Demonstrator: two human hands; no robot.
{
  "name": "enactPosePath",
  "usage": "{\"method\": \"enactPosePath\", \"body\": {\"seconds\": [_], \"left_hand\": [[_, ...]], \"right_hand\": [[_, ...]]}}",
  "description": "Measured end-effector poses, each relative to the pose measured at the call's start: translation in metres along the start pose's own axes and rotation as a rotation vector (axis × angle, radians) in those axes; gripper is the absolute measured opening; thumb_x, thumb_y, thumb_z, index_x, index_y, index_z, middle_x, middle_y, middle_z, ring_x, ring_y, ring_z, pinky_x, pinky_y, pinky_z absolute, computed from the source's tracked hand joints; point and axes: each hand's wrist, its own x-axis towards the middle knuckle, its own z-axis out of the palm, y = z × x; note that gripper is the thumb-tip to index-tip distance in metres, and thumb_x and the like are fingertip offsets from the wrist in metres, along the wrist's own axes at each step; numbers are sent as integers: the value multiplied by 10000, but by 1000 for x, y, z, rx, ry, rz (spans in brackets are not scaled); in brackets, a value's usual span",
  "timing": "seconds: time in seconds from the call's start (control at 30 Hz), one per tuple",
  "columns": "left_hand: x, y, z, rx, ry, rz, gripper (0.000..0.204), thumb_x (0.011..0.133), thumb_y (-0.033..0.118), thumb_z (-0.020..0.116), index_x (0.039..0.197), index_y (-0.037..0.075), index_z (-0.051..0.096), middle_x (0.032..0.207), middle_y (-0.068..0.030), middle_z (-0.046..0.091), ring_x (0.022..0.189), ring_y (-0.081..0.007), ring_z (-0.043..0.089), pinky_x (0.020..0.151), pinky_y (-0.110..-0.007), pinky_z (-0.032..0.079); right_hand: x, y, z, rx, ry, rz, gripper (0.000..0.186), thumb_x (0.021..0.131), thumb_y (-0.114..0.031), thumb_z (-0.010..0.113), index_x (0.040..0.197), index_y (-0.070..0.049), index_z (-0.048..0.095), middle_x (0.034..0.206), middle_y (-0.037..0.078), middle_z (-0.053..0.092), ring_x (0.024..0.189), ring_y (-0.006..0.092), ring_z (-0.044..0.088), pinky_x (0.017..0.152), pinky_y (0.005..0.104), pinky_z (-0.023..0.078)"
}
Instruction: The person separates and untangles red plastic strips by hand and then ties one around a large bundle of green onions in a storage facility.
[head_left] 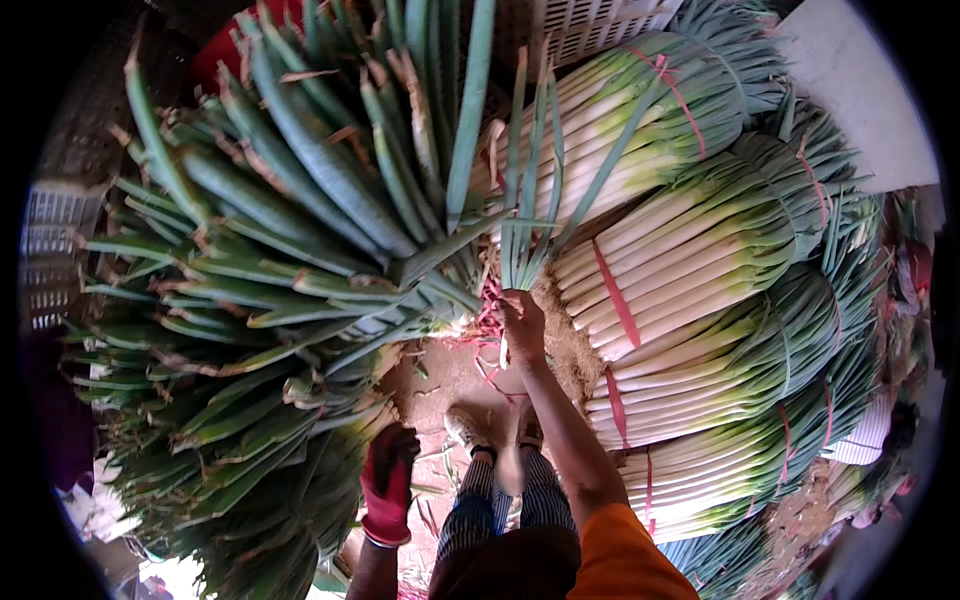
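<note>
My bare right hand [522,328] is closed around the lower part of a scallion [520,215], whose green leaves stick up and away from me. Just left of that hand lie red ties [491,312] by the base of a big heap of loose scallions [300,200]. My left hand [389,478], in a dark red glove with black fingers, hangs lower left beside the heap's edge. Its fingers are curled in, and whatever they may hold is hidden. To the right, bundles of scallions [670,270] show white stems toward me and green tops outward.
Red bands [614,293] wrap the stacked bundles. A pale plastic crate [600,28] stands at the far side, a grey crate [58,245] at the left. Between heap and bundles is brown floor [440,375] with leaf scraps, where my feet [468,430] stand. A pale slab [855,95] lies far right.
</note>
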Motion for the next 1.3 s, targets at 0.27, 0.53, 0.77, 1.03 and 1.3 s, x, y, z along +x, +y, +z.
{"method": "enactPosePath", "body": {"seconds": [0.27,0.53,0.77,1.03,1.3], "left_hand": [[50,-83,28,-29,-247,-217,302,874,22,516,1176,12,509,1034,-88,623,950,-130,580,833,-247,447],[55,-162,26,-26,-249,-486,276,894,48,513,1169,25,511,1023,-85,625,910,-122,582,785,-231,446],[87,-165,16,-30,-62,-309,304,899,74,485,1196,10,470,1034,-120,594,874,-177,589,796,-301,483],[125,-53,43,249,-176,218,441,800,-48,505,1236,-28,443,1116,-141,572,995,-211,569,880,-317,439],[131,-31,96,-57,-342,197,349,881,70,485,1209,-48,461,1106,-151,582,1002,-207,572,889,-306,437]], "right_hand": [[-20,163,-6,-73,219,264,309,778,-137,680,997,11,520,935,126,612,864,214,622,737,313,509],[33,207,-5,-451,97,273,420,803,-274,590,1157,-55,539,1007,249,593,940,393,558,815,464,438],[-21,241,-37,-537,223,165,284,801,-154,609,1040,-14,549,949,180,615,913,315,586,795,390,453],[-45,211,-30,-502,136,-74,314,768,-84,645,1046,-4,525,918,199,590,876,367,573,762,412,450],[-121,119,0,-148,49,10,333,823,-124,618,1120,-2,528,989,176,612,931,265,605,779,352,470]]}}
